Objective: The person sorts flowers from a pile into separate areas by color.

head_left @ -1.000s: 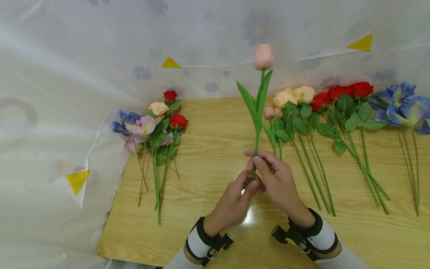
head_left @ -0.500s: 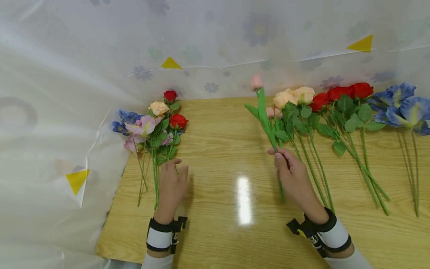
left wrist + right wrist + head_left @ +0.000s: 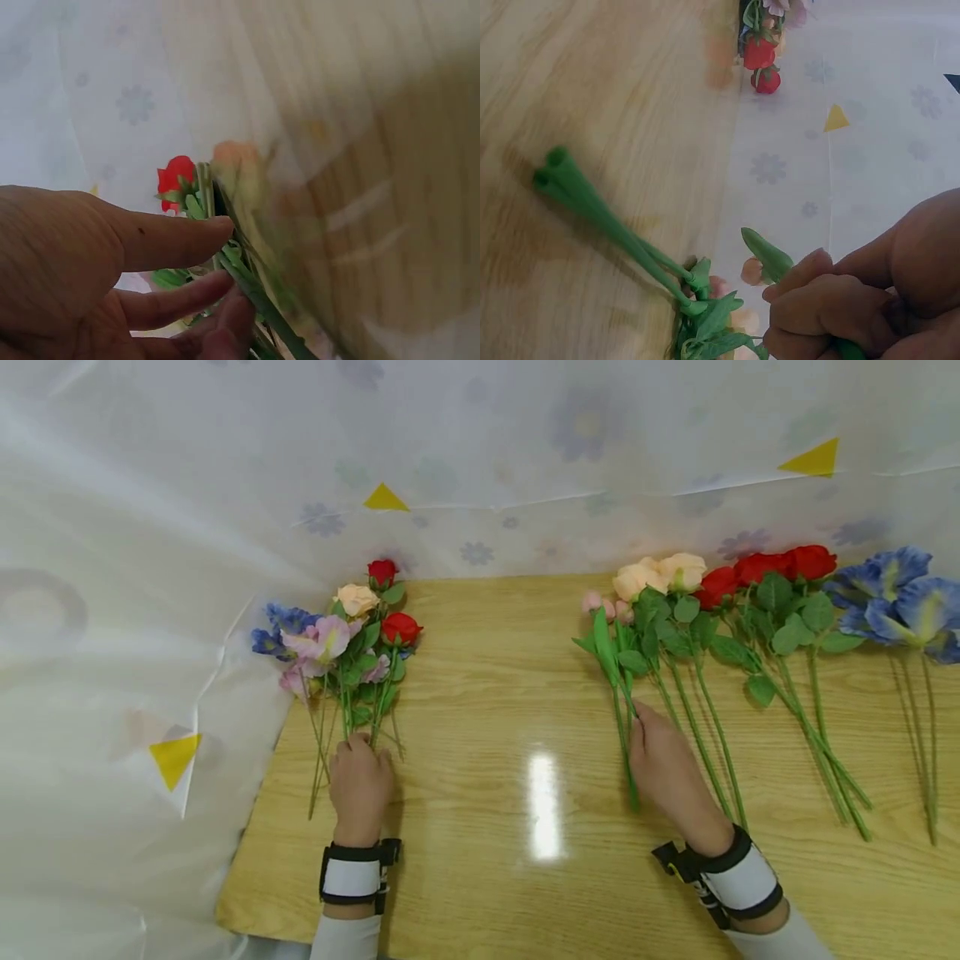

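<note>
On the left of the table, my left hand point(image 3: 362, 781) grips stems of a mixed flower bunch point(image 3: 318, 642). The bunch has red, cream, pink and blue blooms. In the left wrist view, thumb and fingers meet around its green stems point(image 3: 259, 300). My right hand point(image 3: 667, 768) holds a pink tulip point(image 3: 592, 602) by the stem, low beside other pink tulips point(image 3: 623, 612). In the right wrist view, the curled fingers hide most of the held stem, and a green leaf point(image 3: 769, 255) shows beyond them.
Cream roses point(image 3: 640, 579), red roses point(image 3: 810, 562) and blue flowers point(image 3: 922, 608) lie in a row along the right side. Behind the wooden table point(image 3: 480, 735) hangs a white patterned sheet point(image 3: 465, 443) with yellow triangles.
My hands, together on the raised tulip a second ago, are now apart. The left has gone to the bunch; the right has lowered the tulip rightward beside the other tulips.
</note>
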`<act>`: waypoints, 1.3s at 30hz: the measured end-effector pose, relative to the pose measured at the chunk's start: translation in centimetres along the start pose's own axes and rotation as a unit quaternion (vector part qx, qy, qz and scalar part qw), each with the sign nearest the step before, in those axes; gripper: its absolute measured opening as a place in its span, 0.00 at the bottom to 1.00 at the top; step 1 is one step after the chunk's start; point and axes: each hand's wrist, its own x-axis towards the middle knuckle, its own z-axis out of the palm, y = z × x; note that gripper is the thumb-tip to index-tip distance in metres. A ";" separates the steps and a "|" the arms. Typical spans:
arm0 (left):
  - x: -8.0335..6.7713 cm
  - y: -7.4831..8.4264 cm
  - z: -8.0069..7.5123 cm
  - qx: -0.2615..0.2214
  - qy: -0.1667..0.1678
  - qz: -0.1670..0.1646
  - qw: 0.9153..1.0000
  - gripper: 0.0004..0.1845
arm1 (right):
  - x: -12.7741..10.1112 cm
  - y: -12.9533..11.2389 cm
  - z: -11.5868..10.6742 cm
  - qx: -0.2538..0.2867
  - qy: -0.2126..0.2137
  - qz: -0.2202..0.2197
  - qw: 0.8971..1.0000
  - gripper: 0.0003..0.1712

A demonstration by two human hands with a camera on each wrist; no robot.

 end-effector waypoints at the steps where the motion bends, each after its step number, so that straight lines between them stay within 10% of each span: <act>1: 0.1 -0.1 0.1 0.003 0.007 0.002 1.000 0.18 | 0.0 0.2 0.1 -0.007 -0.002 0.000 1.000 0.24; 12: 0.7 -1.3 0.7 0.035 0.086 0.025 0.995 0.04 | -0.5 1.6 1.4 -0.065 -0.010 -0.010 0.998 0.28; 39: 1.1 0.1 -0.7 -0.011 0.140 0.075 0.987 0.17 | -0.5 2.1 2.3 -0.124 0.074 -0.048 0.988 0.14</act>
